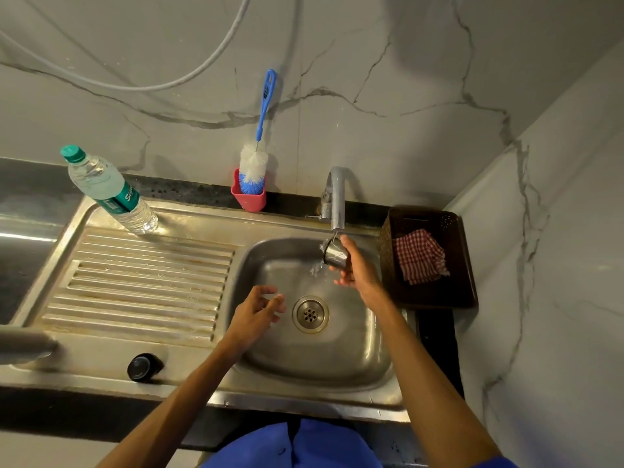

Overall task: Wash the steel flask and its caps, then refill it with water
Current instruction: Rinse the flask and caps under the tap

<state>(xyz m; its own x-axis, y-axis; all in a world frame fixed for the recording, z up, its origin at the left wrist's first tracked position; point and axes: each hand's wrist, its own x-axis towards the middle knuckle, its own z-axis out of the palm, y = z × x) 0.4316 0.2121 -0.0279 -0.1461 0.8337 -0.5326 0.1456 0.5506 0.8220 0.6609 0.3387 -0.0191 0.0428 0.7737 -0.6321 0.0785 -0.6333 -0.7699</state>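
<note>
My right hand [354, 266] grips a small steel cup-shaped cap [334, 254] tilted under the tap [336, 197], and water runs over it into the sink basin [256, 261]. My left hand [256, 310] hovers over the basin left of the drain [310, 314], fingers loosely curled and holding nothing. A black cap [143, 366] sits on the sink's front ledge. At the far left edge lies a blurred steel cylinder [25, 347], likely the flask.
A plastic water bottle [108, 190] stands on the ribbed drainboard [141, 285]. A blue-handled bottle brush [256, 157] sits in a red holder [249, 197] against the wall. A dark basket [435, 298] with a checked cloth [420, 256] is right of the sink.
</note>
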